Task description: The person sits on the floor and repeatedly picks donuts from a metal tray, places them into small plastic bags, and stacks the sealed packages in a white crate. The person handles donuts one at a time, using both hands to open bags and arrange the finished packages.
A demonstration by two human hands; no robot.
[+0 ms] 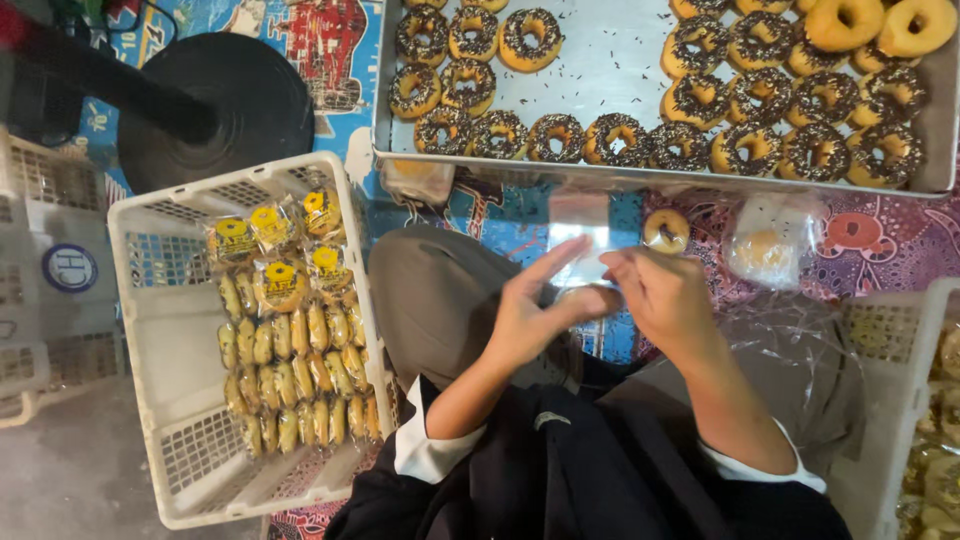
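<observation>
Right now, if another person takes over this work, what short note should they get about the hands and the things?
Left hand and right hand: both raised together, fingers working a small clear plastic bag; nothing is in it that I can see.
Metal tray: rows of chocolate-sprinkled donuts and a few plain donuts, all unwrapped.
One loose donut and one bagged donut lie on the patterned cloth below the tray.
Done: the white crate on the left holds rows of bagged donuts.
Left: the tray donuts are not yet bagged.

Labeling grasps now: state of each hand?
Left hand: fingers spread, pinching the clear plastic bag.
Right hand: closed on the same bag.
</observation>
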